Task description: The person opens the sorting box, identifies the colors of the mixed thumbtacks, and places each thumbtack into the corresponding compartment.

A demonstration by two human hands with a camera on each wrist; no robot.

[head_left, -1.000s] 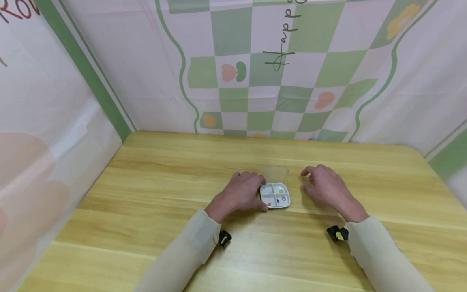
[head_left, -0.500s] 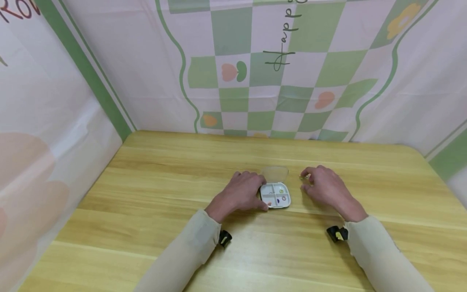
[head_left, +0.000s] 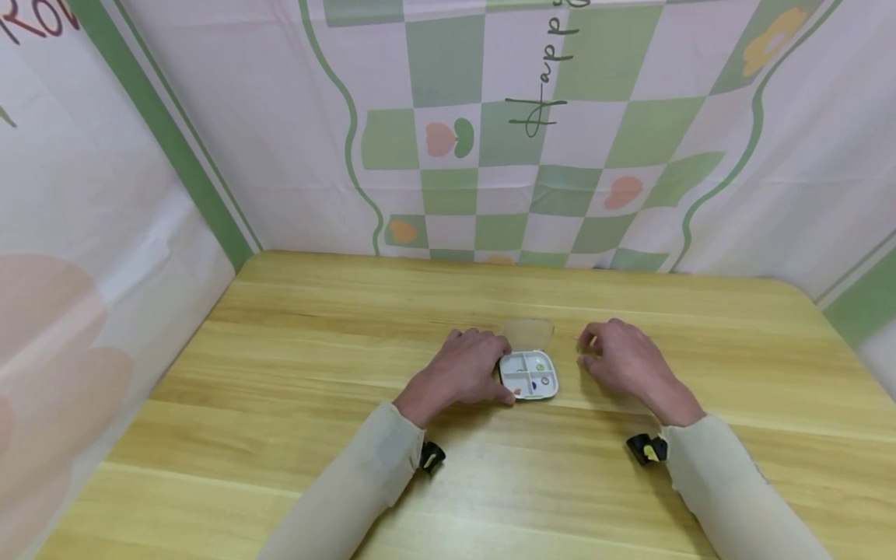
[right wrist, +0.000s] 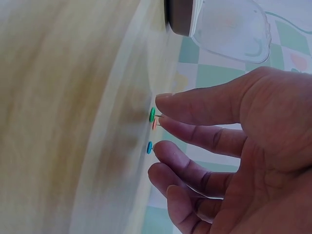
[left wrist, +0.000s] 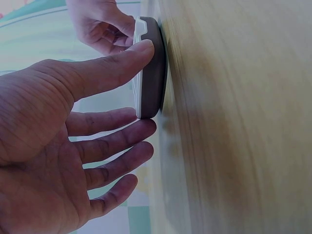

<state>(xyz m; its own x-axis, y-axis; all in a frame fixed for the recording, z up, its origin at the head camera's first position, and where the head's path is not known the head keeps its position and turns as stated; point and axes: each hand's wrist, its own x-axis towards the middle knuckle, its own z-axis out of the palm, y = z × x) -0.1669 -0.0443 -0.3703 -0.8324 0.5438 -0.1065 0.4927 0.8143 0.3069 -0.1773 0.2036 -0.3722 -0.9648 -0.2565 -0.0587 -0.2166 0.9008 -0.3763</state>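
case (head_left: 528,376): white inside, dark sides, four compartments, tiny coloured bits too small to identify, flat toward surface (head_left: 315,327)'s far edge | clear lid (head_left: 530,334): open, on far-edge side | thumbtacks, between case and right edge, heads down, pins up: green (right wrist: 152,115), orange-red (right wrist: 154,124) just beside, blue (right wrist: 149,147) near

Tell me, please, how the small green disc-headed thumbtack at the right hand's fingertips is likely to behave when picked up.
The green thumbtack is probably light, looking tiny beside the bare right hand. Its thin, straight metallic pin looks stiff and points away from the yellow wood-grain table, so it might prick. Its rounded head could roll if tipped.
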